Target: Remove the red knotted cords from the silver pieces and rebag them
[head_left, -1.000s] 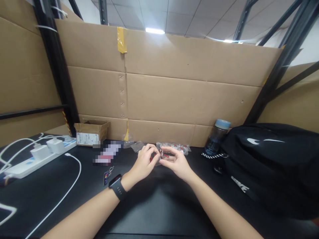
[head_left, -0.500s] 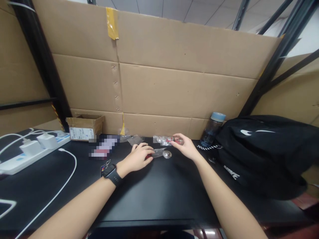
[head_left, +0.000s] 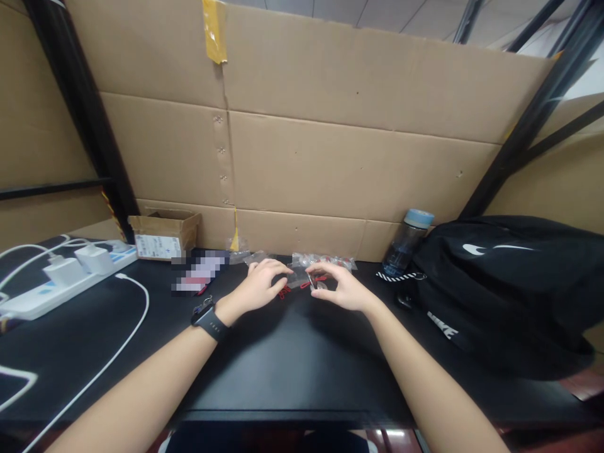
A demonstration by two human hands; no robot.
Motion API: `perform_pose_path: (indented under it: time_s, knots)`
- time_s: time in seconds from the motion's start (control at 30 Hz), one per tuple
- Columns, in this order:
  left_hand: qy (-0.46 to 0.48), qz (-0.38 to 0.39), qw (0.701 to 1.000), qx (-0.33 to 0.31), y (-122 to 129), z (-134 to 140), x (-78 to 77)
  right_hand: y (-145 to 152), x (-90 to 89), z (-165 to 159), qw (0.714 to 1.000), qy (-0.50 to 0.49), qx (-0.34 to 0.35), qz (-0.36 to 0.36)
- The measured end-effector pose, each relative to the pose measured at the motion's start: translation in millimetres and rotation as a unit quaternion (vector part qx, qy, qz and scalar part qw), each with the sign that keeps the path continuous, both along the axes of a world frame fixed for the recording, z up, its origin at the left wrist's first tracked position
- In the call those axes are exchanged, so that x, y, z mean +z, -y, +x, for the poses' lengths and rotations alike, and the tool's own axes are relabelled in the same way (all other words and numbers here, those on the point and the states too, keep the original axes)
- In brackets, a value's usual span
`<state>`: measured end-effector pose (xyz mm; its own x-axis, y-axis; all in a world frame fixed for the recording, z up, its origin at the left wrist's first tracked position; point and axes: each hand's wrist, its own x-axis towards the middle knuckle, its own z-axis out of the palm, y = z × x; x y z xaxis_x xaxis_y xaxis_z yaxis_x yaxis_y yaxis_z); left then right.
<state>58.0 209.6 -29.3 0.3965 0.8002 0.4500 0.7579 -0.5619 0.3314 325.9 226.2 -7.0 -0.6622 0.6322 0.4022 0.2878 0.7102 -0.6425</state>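
Note:
My left hand (head_left: pixel 265 283) is over the table with its fingers bent and its thumb apart from them. Just beside its thumb lies a small looped red cord (head_left: pixel 284 292), next to clear plastic wrap (head_left: pixel 297 277). My right hand (head_left: pixel 343 287) is curled around a thin silvery piece (head_left: pixel 310 279), seen nearly edge-on between thumb and fingertips. A red cord (head_left: pixel 306 285) shows by that piece. Behind the right hand, clear packets (head_left: pixel 302 259) with round silver and red contents lie along the back. The exact kind of the small pieces is too small to tell.
At the left are a power strip (head_left: pixel 28 307) with white chargers and a white cable (head_left: pixel 141 314). A small open cardboard box (head_left: pixel 189 231) stands at the back left. A blue-lidded bottle (head_left: pixel 401 246) and a black backpack (head_left: pixel 509 283) are at the right, before a cardboard wall (head_left: pixel 330 176).
My right hand has moved left and toward me, away from the packets at the back. My left hand has shifted slightly left and back, and the red cord beside it shows more.

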Motion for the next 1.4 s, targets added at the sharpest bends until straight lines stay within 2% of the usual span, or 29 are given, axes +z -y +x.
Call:
perform_pose_path:
  time_s: [0.13,0.37,0.57,0.7,0.93,1.03,1.17,1.3,1.4]
  knots:
    - [0.000,-0.012,1.000,-0.003,-4,-3,-4.9,1,-3.8,-6,0.998,0.034,0.055,-0.003]
    - [-0.026,-0.040,0.999,0.008,-9,-10,-6.0,7,-12.9,-16,0.991,0.087,0.097,-0.023]
    - [-0.087,-0.034,0.994,0.054,-7,-12,-8.6,9,-14.9,-20,0.987,0.125,0.097,-0.005]
    - [-0.110,-0.019,0.992,0.060,-7,-12,-13.7,10,-14.1,-21,0.987,0.128,0.096,-0.012]
    - [-0.110,0.008,0.993,-0.033,-4,-4,-17.7,12,-13.3,-22,0.988,0.103,0.095,-0.062]
    - [-0.107,-0.004,0.991,-0.079,-1,-1,-15.6,10,-15.6,-21,0.989,0.089,0.086,-0.085]
    - [-0.126,-0.028,0.982,-0.139,6,-1,-9.9,6,-17.6,-18,0.991,0.094,0.049,-0.079]
    - [-0.137,-0.041,0.977,-0.156,13,0,-6.8,5,-12.5,-12,0.991,0.104,0.037,-0.081]
    - [-0.153,-0.042,0.975,-0.154,15,1,-7.3,6,-5.6,-6,0.989,0.136,0.002,-0.059]
